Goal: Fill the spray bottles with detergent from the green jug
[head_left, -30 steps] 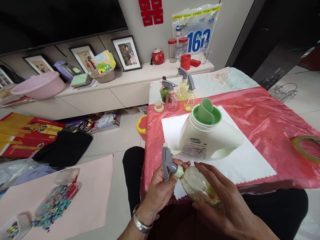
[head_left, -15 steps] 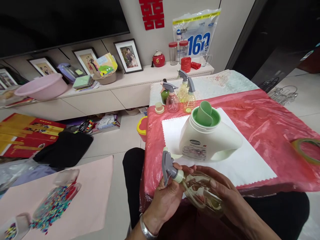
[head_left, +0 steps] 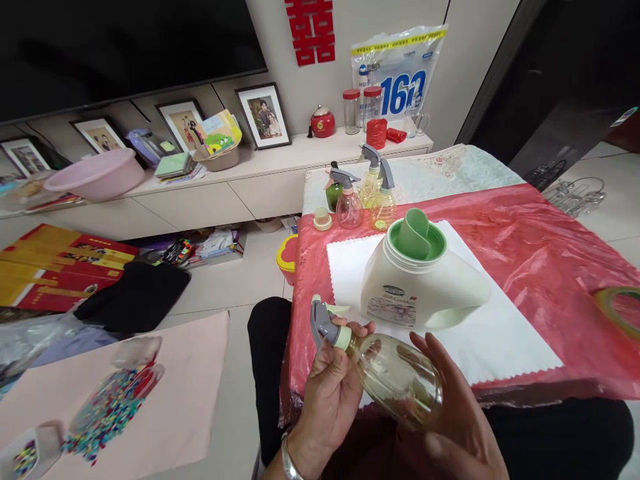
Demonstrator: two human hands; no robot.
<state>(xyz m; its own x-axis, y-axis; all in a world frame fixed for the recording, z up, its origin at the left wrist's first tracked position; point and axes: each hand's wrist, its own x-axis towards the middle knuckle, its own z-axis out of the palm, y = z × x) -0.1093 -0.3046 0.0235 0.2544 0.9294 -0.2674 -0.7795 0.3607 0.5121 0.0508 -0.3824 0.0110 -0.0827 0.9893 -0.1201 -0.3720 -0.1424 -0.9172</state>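
Note:
Tilted over my lap is a clear yellowish spray bottle [head_left: 395, 373] with a grey trigger head at its left end. My left hand [head_left: 333, 383] is wrapped round its neck, just below the pale green collar. Beside the bottle's base, my right hand [head_left: 463, 407] is cupped with fingers and thumb spread; its grip looks loose, and whether the palm touches the bottle is hidden. Just beyond stands a large white detergent jug [head_left: 400, 293], its mouth uncapped and a green spout [head_left: 415, 233] showing inside.
The jug rests on a white cloth [head_left: 505, 333] over red plastic sheeting [head_left: 550, 247]. Several spray bottles, including a pink one [head_left: 349, 210], stand at the back left by a cream cap [head_left: 323, 219]. A tape roll [head_left: 620, 310] lies right; colourful beads [head_left: 107, 413] lie left.
My right hand has loosened from the bottle's body and moved toward its base, fingers spreading. My left hand keeps the neck, and the trigger head has shifted slightly left. The view has tilted slightly.

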